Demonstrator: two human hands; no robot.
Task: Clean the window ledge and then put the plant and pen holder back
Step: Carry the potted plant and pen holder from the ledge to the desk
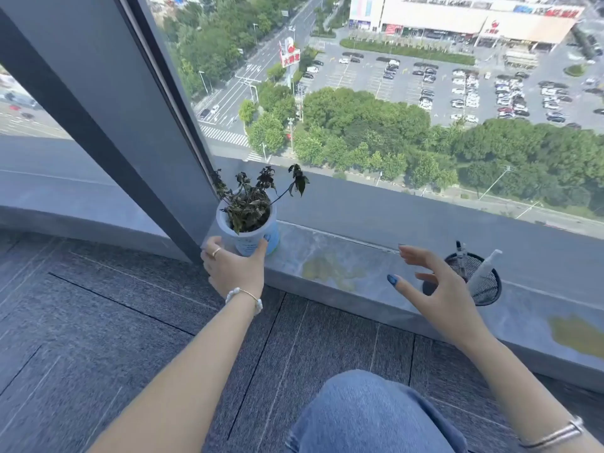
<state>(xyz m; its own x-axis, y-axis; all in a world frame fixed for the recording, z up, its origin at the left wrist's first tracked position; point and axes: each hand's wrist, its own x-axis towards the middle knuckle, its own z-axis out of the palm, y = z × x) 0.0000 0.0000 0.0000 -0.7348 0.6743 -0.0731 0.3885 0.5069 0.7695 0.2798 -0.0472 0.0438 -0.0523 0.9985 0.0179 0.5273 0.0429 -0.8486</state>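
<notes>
A wilted plant point(253, 204) in a white and blue pot stands on the grey stone window ledge point(369, 263), beside the dark window post. My left hand point(233, 268) grips the pot at its base, thumb on the right side and fingers on the left. A black mesh pen holder point(483, 282) with pens and a white tube stands on the ledge to the right. My right hand point(434, 286) hovers just left of the holder with fingers spread and straight, holding nothing. A yellowish stain point(330, 269) marks the ledge between plant and holder.
A second yellowish stain point(575, 335) lies on the ledge at the far right. The dark window post point(130, 135) rises at the left of the plant. Glass stands behind the ledge. Grey carpet tiles point(114, 338) cover the floor, and my knee in jeans point(369, 416) is below.
</notes>
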